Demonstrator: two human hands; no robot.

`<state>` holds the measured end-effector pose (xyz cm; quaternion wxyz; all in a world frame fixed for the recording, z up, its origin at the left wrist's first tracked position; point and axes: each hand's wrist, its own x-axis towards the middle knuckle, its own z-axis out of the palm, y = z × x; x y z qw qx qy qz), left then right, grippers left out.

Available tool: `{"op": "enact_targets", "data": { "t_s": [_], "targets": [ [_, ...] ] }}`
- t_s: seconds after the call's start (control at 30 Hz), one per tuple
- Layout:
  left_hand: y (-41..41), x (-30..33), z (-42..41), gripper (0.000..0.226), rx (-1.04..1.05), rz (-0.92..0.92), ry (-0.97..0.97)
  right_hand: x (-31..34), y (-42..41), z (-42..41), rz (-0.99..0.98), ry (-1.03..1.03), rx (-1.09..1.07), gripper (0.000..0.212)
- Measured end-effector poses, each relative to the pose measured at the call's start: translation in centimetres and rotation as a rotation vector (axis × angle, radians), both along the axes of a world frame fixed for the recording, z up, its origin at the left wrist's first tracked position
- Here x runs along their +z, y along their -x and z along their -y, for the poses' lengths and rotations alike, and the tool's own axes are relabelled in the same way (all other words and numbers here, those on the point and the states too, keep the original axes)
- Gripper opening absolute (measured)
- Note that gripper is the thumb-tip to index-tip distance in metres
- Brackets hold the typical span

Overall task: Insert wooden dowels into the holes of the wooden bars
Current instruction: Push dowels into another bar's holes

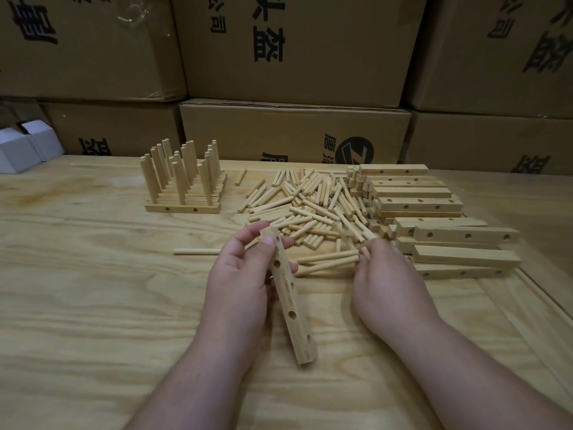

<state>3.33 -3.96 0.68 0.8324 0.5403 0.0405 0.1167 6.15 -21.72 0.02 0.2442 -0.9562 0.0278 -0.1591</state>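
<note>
Wooden bar in left grip; 2 dowels pinched in right grip.

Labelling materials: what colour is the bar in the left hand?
Pale natural wood, unpainted: bar held by left hand. Head view.

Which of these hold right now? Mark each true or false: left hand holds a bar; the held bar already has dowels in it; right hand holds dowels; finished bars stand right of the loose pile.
1. The left hand holds a bar. True.
2. That bar already has dowels in it. False: its visible holes are empty.
3. The right hand holds dowels. True.
4. Finished bars stand right of the loose pile. False: they stand left of it; empty bars lie on the right.
</note>
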Motion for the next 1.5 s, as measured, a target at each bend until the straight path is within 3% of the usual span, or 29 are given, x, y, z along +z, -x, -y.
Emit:
{"op": "enact_targets", "data": {
  "t_s": [0.27, 0.4, 0.47, 0.57, 0.7, 0.97, 1.13, 1.3, 1.5],
  "targets": [
    [0.1, 0.4, 0.4, 0.022, 0.008, 0.026, 0.095, 0.4, 0.2, -0.2, 0.146, -0.223, 0.075, 0.012],
    [-0.2, 0.8, 0.1, 0.043, -0.013, -0.051, 0.283, 0.5, 0.4, -0.5, 0.039, -0.058, 0.183, 0.033],
    [-0.4, 0.9, -0.1, 0.038, -0.026, -0.067, 0.357, 0.3, 0.4, -0.7, -0.041, 0.081, 0.216, 0.045],
    [-0.3, 0.9, 0.0, 0.026, -0.025, -0.1, 0.349, 0.4, 0.5, -0.7, -0.058, 0.152, 0.21, 0.039],
    [-0.1, 1.1, 0.2, 0.026, 0.017, -0.13, 0.298, 0.5, 0.4, -0.7, -0.05, 0.132, 0.226, 0.025],
    [-0.1, 1.1, 0.3, 0.032, -0.065, -0.185, 0.281, 0.4, 0.7, -0.8, -0.085, 0.218, 0.208, 0.026],
    [-0.2, 0.8, 0.3, 0.029, -0.076, -0.167, 0.177, 0.2, 0.4, -0.7, 0.021, -0.057, 0.288, 0.015],
    [-0.1, 0.7, 0.6, 0.032, -0.093, -0.187, 0.22, 0.3, 0.8, -0.8, 0.002, -0.373, 0.419, 0.011],
    [-0.2, 0.4, 0.4, 0.028, -0.095, -0.202, 0.21, 0.5, 1.4, -0.9, 0.12, -0.498, 0.528, 0.012]
  ]
}}
